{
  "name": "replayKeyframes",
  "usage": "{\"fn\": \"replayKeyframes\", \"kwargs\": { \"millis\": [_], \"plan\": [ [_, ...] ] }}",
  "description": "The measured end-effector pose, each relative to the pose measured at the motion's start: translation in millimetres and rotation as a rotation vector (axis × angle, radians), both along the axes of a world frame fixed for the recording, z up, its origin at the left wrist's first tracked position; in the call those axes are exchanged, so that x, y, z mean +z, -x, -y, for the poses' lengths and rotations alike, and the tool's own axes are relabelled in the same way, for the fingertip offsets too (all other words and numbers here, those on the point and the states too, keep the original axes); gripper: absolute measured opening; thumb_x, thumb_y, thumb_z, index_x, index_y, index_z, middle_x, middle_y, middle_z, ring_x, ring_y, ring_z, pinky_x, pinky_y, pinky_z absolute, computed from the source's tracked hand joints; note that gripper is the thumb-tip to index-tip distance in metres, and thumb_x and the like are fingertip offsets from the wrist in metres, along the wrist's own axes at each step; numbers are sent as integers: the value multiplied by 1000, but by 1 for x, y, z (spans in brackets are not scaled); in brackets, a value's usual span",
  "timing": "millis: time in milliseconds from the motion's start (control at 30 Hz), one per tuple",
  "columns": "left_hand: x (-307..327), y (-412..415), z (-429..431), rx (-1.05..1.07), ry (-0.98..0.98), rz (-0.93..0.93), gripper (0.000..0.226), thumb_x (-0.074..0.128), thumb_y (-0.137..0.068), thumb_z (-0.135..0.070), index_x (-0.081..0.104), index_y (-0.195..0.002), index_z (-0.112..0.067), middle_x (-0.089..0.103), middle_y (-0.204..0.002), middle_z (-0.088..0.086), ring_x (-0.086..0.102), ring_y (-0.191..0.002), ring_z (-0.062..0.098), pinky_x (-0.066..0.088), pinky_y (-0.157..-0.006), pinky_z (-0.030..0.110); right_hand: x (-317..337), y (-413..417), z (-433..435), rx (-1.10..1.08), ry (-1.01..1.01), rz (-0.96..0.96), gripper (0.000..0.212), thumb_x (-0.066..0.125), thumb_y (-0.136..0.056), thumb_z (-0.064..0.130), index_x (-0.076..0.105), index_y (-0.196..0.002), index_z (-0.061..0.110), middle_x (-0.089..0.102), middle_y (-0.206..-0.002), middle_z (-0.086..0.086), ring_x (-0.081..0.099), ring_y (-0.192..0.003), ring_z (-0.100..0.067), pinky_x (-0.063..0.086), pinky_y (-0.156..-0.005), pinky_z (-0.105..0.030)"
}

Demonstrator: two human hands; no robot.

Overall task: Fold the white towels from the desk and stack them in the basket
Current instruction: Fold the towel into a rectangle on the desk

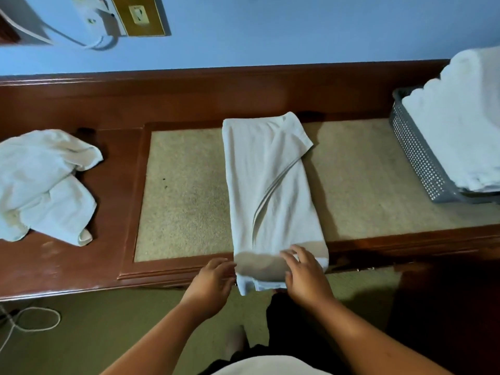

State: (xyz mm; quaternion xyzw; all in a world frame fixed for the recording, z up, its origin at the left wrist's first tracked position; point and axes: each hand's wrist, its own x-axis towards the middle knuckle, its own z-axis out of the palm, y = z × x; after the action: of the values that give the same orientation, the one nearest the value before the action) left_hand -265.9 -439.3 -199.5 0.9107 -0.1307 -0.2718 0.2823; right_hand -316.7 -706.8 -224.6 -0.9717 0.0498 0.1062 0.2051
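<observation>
A white towel lies folded into a long strip down the middle of the wooden desk, its near end hanging over the front edge. My left hand sits at the left side of that near end, fingers relaxed and touching the towel's edge. My right hand rests on top of the near end with fingers spread. A pile of crumpled white towels lies at the desk's left. A grey perforated basket at the right holds a tall stack of folded white towels.
The desk has a beige inset surface and a raised wooden back rail against a blue wall. A wall socket plate with a white cable hangs above. A white cord lies on the floor at the lower left.
</observation>
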Motion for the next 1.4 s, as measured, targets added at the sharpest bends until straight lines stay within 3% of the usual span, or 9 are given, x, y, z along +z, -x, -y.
{"fn": "replayKeyframes", "kwargs": {
  "millis": [300,467,667,767,867,1000,1100,1200,1400],
  "plan": [
    [5,-42,69,-165,-85,138,54,45,-99,-35,34,-152,-42,26,-159,-3,40,-136,22,39,-108,37,-5,-67,70,225,168,-205,77,21,-92,62,16,-160,26,-9,-168,-7,-8,-155,-24,0,-121,-40],
    [0,-74,109,-111,-204,102,78,41,-102,-46,-11,-159,-33,-6,-168,2,22,-149,28,30,-117,42,-6,-116,92,235,264,-194,73,40,-86,59,52,-144,16,37,-158,-12,26,-146,-26,25,-117,-44],
    [-15,-127,153,-47,-249,79,98,53,-96,-40,-27,-154,-34,4,-165,8,28,-143,31,35,-112,43,-6,-157,121,369,288,-204,78,48,-80,63,52,-145,21,35,-160,-6,34,-146,-23,20,-115,-41],
    [-30,-171,171,15,-261,210,125,76,-69,-21,-9,-160,-20,52,-136,16,61,-99,32,57,-73,40,-8,-190,135,403,293,-197,82,47,-80,64,45,-150,20,25,-164,-4,32,-148,-24,21,-120,-43],
    [-34,-229,192,119,-296,245,110,79,-61,-8,21,-155,-10,59,-109,17,61,-78,33,55,-54,41,-14,-231,142,415,299,-166,84,45,-86,62,33,-155,17,21,-166,-7,25,-151,-26,14,-117,-47],
    [-24,-330,215,381,-75,186,45,51,-87,-12,48,-132,-16,58,-114,12,58,-102,37,50,-79,45,-22,-301,141,415,318,-126,83,35,-93,68,29,-156,14,32,-161,-11,13,-151,-26,10,-119,-49],
    [-21,-397,205,829,81,38,26,44,-92,-17,65,-104,-9,69,-102,17,63,-98,38,49,-78,38,-23,-364,139,351,253,-64,85,29,-95,71,4,-161,24,-12,-168,-5,-16,-154,-22,-9,-121,-47],
    [-38,-443,177,941,31,-61,39,51,-100,-37,64,-85,-5,65,-85,21,62,-84,34,41,-61,31,-29,-426,136,308,233,-38,84,27,-95,72,1,-161,28,-18,-167,0,-19,-153,-21,-5,-122,-50],
    [-54,-470,160,1244,221,-407,74,72,-75,-69,54,-119,-13,62,-106,9,64,-97,32,56,-91,49,-33,-466,118,96,216,-139,81,20,-97,71,-8,-159,29,-22,-166,2,-17,-153,-26,-5,-121,-55]
  ]
}}
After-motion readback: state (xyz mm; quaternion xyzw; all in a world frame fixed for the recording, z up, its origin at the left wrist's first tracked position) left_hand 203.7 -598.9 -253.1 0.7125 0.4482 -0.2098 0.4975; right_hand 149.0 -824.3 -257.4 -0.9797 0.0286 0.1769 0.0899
